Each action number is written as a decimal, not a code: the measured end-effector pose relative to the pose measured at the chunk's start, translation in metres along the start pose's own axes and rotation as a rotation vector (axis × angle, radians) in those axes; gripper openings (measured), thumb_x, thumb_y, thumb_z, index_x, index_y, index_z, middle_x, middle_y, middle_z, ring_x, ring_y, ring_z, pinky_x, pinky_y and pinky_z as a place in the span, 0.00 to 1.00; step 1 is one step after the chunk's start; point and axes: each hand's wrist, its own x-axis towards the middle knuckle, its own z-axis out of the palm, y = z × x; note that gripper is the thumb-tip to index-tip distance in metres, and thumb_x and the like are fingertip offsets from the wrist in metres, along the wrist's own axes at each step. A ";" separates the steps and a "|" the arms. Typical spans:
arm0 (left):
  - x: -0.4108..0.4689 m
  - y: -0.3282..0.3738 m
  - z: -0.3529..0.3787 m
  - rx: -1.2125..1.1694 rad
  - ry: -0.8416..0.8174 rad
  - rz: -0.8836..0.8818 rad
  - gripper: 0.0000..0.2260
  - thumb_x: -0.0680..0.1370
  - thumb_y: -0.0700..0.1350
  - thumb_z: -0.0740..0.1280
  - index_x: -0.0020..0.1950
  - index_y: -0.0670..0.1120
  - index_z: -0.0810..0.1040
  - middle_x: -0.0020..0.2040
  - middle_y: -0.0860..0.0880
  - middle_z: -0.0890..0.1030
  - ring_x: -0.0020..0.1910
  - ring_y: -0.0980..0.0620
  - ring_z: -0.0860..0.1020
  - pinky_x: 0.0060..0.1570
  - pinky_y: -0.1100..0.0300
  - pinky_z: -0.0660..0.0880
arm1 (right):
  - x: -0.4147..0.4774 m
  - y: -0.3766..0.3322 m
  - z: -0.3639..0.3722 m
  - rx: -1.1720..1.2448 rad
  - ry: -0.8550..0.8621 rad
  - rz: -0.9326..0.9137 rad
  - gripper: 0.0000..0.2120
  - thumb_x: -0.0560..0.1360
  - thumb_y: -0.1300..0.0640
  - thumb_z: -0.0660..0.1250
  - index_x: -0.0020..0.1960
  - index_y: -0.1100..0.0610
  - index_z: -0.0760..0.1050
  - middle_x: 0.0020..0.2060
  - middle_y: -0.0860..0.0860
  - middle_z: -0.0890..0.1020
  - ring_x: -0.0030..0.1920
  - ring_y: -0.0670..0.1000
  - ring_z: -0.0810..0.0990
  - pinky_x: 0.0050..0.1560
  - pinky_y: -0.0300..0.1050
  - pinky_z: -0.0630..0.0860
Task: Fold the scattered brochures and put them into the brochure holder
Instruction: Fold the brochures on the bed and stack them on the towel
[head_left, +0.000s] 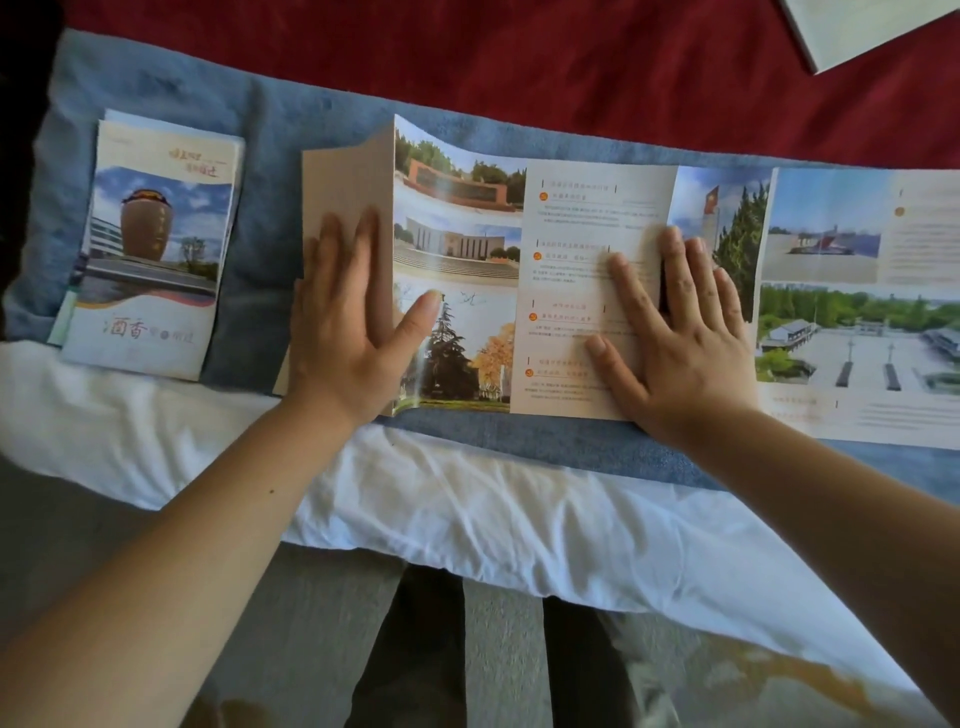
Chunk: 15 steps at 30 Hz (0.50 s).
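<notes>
- We see a red cover (519, 57) across the far part of the bed, a blue towel (270, 135) laid over it, and a white sheet (467, 509) along the near edge.
- On the towel lies a long unfolded brochure (571, 218) — its panels of photos and text run from the middle of the view out past the right edge, and its leftmost panel is turned over so the plain back faces up.
- Well to the left, also on the towel, sits a stack of folded brochures (150, 249), the top cover showing a large brown jar.
- Our left hand (343, 322) rests flat on the turned-over panel, fingers spread and holding nothing, thumb reaching onto the photo panel beside it.
- Our right hand (685, 332) lies flat and spread too — pressing on the fold between the text panel and the next photo panel.
- A pale sheet corner (852, 31) shows at top right.
</notes>
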 end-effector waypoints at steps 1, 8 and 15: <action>-0.001 0.007 0.003 -0.009 -0.011 0.008 0.41 0.76 0.71 0.54 0.84 0.54 0.48 0.85 0.47 0.48 0.83 0.48 0.44 0.80 0.39 0.46 | 0.000 0.000 -0.001 0.001 -0.002 -0.001 0.36 0.81 0.29 0.44 0.84 0.42 0.40 0.83 0.56 0.41 0.83 0.56 0.39 0.82 0.58 0.44; -0.010 0.063 0.037 -0.058 -0.055 0.042 0.40 0.74 0.62 0.58 0.84 0.57 0.48 0.84 0.47 0.48 0.83 0.43 0.42 0.78 0.40 0.40 | 0.002 0.008 -0.015 0.198 -0.053 -0.038 0.33 0.84 0.39 0.55 0.84 0.46 0.50 0.84 0.54 0.47 0.83 0.55 0.43 0.82 0.56 0.46; -0.014 0.118 0.076 0.084 -0.100 0.053 0.40 0.74 0.56 0.60 0.84 0.57 0.45 0.84 0.45 0.41 0.82 0.40 0.42 0.79 0.38 0.42 | -0.011 0.062 -0.035 0.224 -0.011 -0.049 0.30 0.83 0.51 0.61 0.82 0.57 0.60 0.82 0.55 0.58 0.83 0.57 0.50 0.82 0.56 0.48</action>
